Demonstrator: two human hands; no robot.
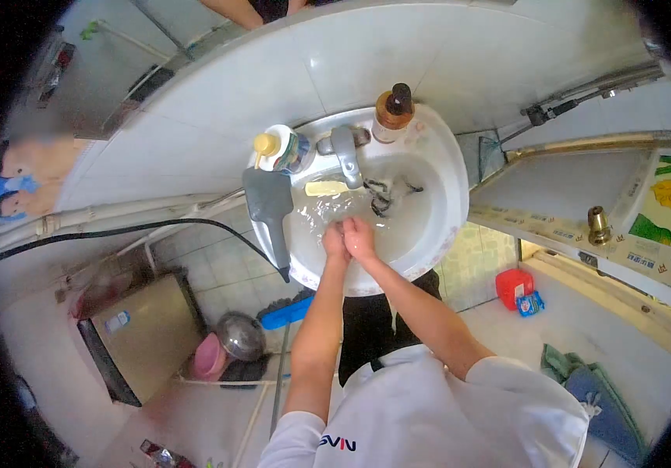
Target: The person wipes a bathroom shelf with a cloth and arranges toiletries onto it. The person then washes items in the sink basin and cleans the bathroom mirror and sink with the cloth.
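My left hand [335, 240] and my right hand [359, 238] are pressed together, low over the water in the white washbasin [451, 210]. Their fingers are curled inward, and whatever may be between them is hidden. Just beyond them, a pale yellow bar-shaped object [326, 188] lies below the grey faucet [345, 156]. To its right, dark looped strands [380, 199] rest in the cloudy water; their kind is unclear. Neither hand touches the bar or the strands.
A grey hair dryer [267, 199] lies on the basin's left rim. Behind it stands a yellow-pump bottle [296, 152], with a brown pump bottle [392, 117] at the back right. A door [585, 187] stands to the right; a red container [511, 287] sits on the floor.
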